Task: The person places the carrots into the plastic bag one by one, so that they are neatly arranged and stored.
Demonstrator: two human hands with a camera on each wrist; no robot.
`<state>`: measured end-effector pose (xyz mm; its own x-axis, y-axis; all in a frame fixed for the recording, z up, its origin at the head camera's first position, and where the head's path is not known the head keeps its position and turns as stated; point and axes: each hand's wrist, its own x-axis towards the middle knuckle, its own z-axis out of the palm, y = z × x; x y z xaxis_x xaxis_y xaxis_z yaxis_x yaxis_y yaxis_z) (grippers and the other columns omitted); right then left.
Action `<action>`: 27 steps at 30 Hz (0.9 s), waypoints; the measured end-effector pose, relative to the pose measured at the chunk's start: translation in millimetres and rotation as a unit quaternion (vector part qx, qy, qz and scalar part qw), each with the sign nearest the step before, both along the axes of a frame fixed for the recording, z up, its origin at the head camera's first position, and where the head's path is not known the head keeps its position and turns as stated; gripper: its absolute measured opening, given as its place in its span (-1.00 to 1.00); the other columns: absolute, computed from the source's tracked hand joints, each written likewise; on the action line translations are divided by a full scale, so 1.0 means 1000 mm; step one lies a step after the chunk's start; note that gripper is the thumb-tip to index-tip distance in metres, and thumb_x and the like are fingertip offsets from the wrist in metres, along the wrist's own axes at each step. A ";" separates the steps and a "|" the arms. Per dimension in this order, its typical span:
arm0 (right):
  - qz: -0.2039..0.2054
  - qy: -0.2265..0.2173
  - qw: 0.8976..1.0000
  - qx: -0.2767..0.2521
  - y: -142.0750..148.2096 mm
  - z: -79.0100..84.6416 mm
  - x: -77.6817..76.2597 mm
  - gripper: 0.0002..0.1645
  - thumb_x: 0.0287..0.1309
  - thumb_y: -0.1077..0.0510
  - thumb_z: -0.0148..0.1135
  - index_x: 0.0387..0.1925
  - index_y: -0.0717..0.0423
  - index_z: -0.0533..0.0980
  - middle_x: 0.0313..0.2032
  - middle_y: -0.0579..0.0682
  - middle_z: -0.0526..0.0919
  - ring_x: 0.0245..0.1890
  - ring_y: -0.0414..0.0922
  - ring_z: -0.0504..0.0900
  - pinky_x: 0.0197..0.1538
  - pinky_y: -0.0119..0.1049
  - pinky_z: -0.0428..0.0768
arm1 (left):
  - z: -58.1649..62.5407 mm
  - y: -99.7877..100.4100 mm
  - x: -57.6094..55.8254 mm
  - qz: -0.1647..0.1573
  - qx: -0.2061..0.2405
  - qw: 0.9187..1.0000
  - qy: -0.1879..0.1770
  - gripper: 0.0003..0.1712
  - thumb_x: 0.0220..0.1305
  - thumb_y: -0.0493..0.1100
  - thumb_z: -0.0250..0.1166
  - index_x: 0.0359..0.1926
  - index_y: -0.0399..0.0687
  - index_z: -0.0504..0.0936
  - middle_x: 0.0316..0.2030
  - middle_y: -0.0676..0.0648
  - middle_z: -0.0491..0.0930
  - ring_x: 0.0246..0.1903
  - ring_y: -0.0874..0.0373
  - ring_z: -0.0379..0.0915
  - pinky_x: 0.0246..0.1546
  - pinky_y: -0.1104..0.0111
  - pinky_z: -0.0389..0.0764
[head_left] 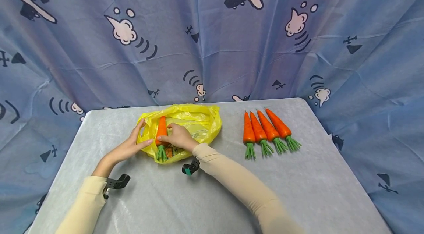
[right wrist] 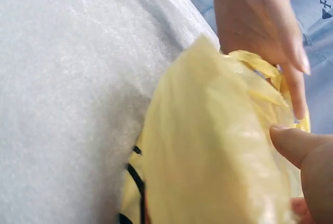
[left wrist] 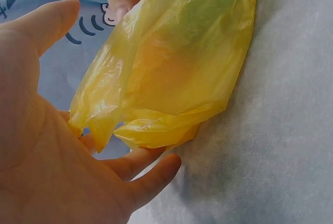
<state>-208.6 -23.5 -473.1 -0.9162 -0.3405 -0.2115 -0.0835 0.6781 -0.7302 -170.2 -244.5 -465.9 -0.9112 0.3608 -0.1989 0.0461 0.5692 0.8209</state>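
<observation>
A yellow plastic bag (head_left: 193,110) lies with its mouth spread on the table. Inside its left part is an orange carrot (head_left: 162,125) with a green stem end pointing toward me. My right hand (head_left: 180,137) reaches over the bag and holds this carrot, the thumb across it. At the bag's left rim, my left hand (head_left: 132,145) touches the plastic with fingers extended and thumb spread. In the left wrist view, the bag (left wrist: 177,62) rests against the fingers, orange and green showing through. The bag (right wrist: 208,146) hides most of the right fingers in the right wrist view.
Several carrots (head_left: 267,128) lie side by side to the bag's right, green ends toward me. They rest on a table (head_left: 212,197) with a pale grey cover. A blue patterned curtain (head_left: 212,35) hangs behind the table's far edge.
</observation>
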 end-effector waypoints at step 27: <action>0.044 0.047 0.994 -0.090 0.089 0.068 0.018 -0.18 0.18 -0.15 0.36 0.38 0.05 0.34 -0.28 -0.05 0.72 -0.41 -0.18 0.59 -0.35 -0.36 0.54 | -0.002 -0.005 0.001 -0.003 0.006 1.000 0.007 0.12 0.41 0.04 0.19 0.57 0.06 -0.49 0.56 -0.36 -0.35 0.50 -0.49 -0.43 0.37 -0.44 -0.12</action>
<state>-190.2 65.4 -405.0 -0.8944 -0.4439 -0.0549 -0.2099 0.5248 -0.8249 -169.5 -249.3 -468.4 -0.9115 0.3689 -0.1821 0.0613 0.5593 0.8267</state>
